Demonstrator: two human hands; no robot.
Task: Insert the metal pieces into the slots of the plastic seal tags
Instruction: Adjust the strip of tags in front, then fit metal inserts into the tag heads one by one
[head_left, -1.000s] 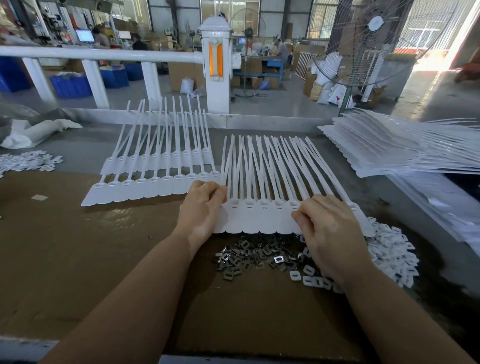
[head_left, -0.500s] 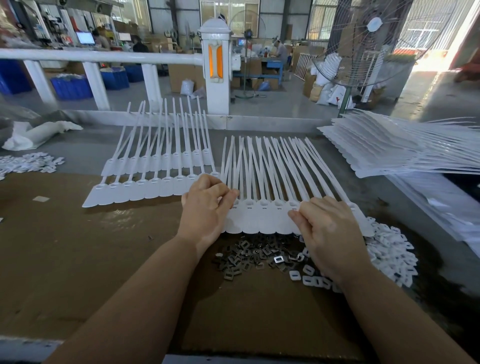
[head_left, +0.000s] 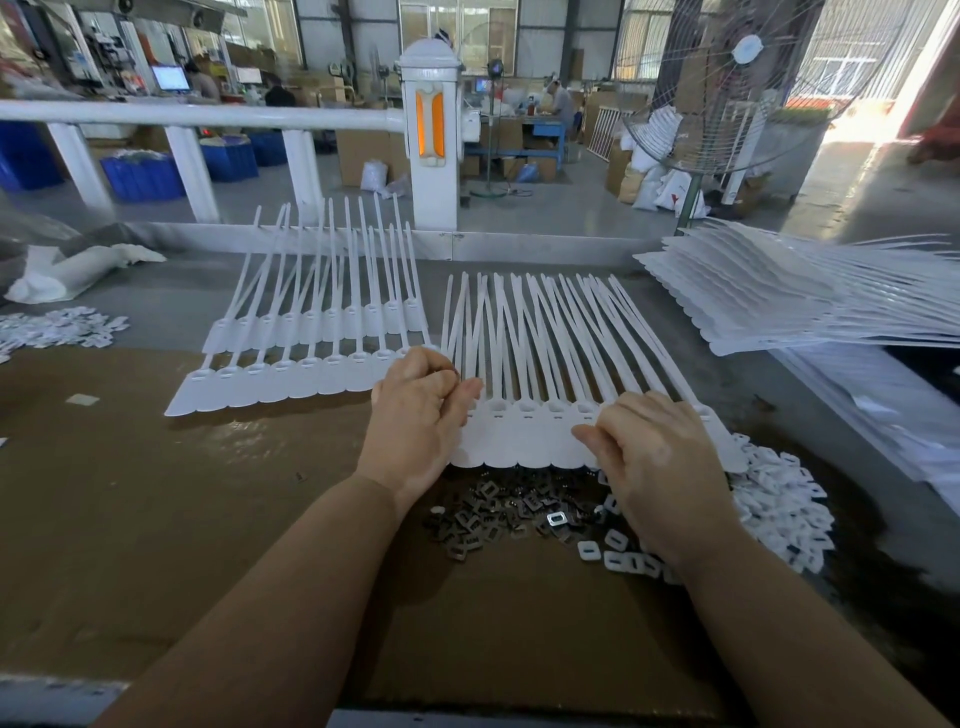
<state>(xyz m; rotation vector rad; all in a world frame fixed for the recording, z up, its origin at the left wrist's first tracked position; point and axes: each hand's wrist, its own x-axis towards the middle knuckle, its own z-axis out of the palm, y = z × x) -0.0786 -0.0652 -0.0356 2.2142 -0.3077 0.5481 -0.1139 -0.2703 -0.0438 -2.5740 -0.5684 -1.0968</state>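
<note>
Behind the white railing (head_left: 197, 115) we see a workshop floor with blue bins (head_left: 140, 176) and a standing fan (head_left: 727, 88), and on our side of it a grey desk (head_left: 156, 306) partly covered by brown cardboard (head_left: 156, 519). We have a joined row of white plastic seal tags (head_left: 524, 431) lying flat in front of us, heads toward us and tails fanning away. Our left hand (head_left: 421, 421) sits at the row's left end with its fingers (head_left: 441, 374) curled over the edge of the end tag; whether they hold a metal piece we cannot tell. Our right hand (head_left: 654, 462) rests palm down on the right part of the row, its fingers bent and the thumb pointing left across the tag heads. Just below the row, between our wrists, lies a heap of dark metal pieces (head_left: 498, 514), and beside it on the right a pile of small white plastic caps (head_left: 779, 499). To the left, two more rows of tags (head_left: 291, 364) lie overlapping. A thick stack of tag sheets (head_left: 779, 296) rests at the far right, and scattered white bits (head_left: 57, 327) lie at the far left.
</note>
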